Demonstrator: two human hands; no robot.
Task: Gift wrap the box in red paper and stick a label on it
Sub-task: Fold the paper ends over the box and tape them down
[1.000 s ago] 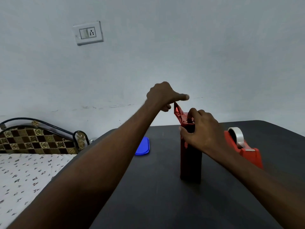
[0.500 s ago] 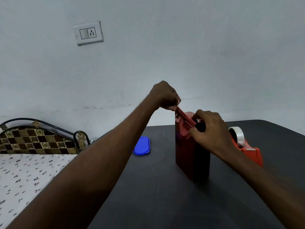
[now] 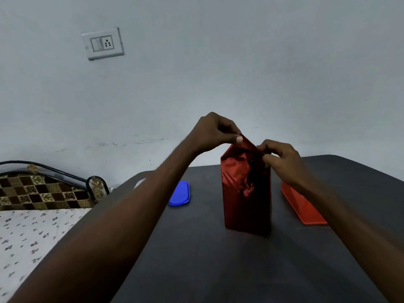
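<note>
A tall box wrapped in shiny red paper (image 3: 246,191) stands upright on the dark table (image 3: 218,259). Its top end is a loose peak of red paper. My left hand (image 3: 215,132) pinches that peak between thumb and fingers from the left. My right hand (image 3: 282,160) pinches the paper at the top right corner of the box. The box itself is hidden under the paper. No label is in view.
A red tape dispenser (image 3: 302,206) lies behind my right forearm, right of the box. A blue oval lid (image 3: 180,194) lies on the table to the left. A bed with a patterned headboard (image 3: 43,191) stands past the table's left edge. The wall is close behind.
The box has turned, so a broad red face looks at me now. My left hand went from hovering above the flap to pinching it. My right hand slid to the top right corner.
</note>
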